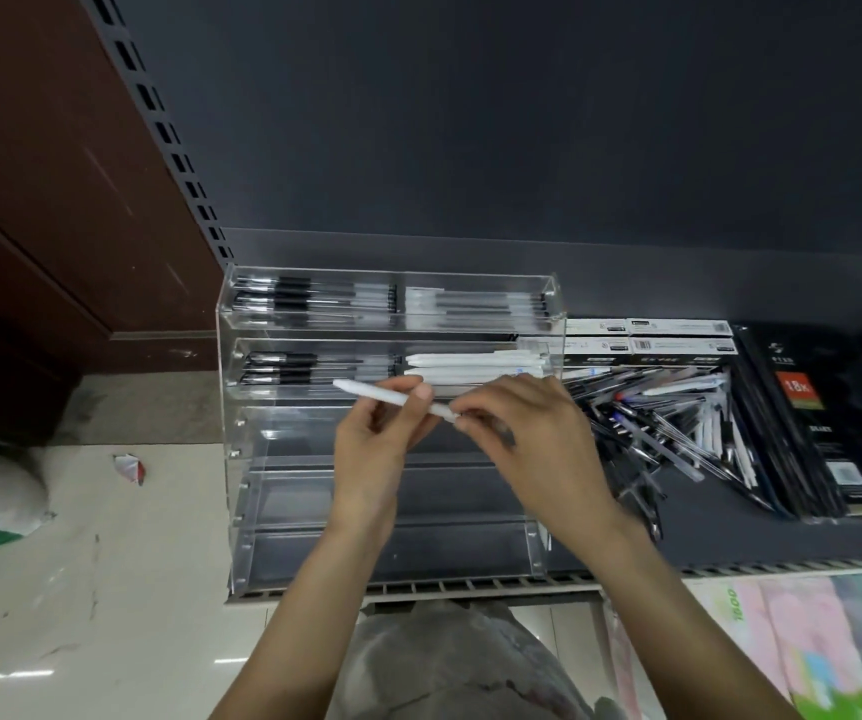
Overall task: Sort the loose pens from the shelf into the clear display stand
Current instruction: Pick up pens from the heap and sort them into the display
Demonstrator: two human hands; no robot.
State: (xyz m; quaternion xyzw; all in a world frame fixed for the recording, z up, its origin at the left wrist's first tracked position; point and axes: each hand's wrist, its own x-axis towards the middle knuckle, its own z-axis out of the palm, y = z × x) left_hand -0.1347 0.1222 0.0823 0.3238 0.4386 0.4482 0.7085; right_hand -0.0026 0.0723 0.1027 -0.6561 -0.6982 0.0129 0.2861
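Both hands hold one white pen (pixel 392 398) crosswise in front of the clear display stand (pixel 242 491). The left hand (pixel 372 449) pinches its middle, thumb on top; the right hand (pixel 527 433) nips its right end between curled fingertips. The pen's left tip pokes free past the left fingers. The pile of loose pens (pixel 668 423) lies on the dark shelf (pixel 730 532), right of the stand.

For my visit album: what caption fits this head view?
Both hands, left hand and right hand, hold a white pen before the clear display stand, loose pens piled alongside.
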